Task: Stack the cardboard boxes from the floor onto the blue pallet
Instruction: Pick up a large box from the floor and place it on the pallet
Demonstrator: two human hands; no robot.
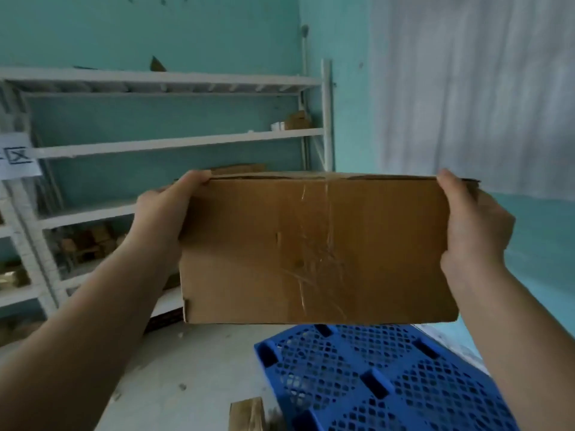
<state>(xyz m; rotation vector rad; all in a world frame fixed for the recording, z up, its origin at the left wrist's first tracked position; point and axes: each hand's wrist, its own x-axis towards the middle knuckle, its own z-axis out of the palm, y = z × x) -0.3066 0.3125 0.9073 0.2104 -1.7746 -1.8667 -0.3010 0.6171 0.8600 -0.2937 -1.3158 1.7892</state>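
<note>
We hold one cardboard box up in the air between our two bare hands, its broad taped face turned toward us. Our left hand clasps the box's left end, thumb hooked over the top edge, and our right hand clasps the right end the same way; the fingers behind the carton are hidden. The box hangs above the near corner of one blue pallet, a perforated plastic grid lying flat on the floor, and does not touch it. No box rests on the part of the pallet we can see.

A second piece of cardboard, only partly in view at the bottom edge, lies on the floor just beside the pallet's left side. The floor is pale, scuffed concrete.

To the left stands one white metal shelving rack against a turquoise wall, with several blurred brown cartons on its lower tiers and a few small items on an upper one. One paper sign is fixed to the rack's left post. A pale corrugated panel covers the wall at right.
</note>
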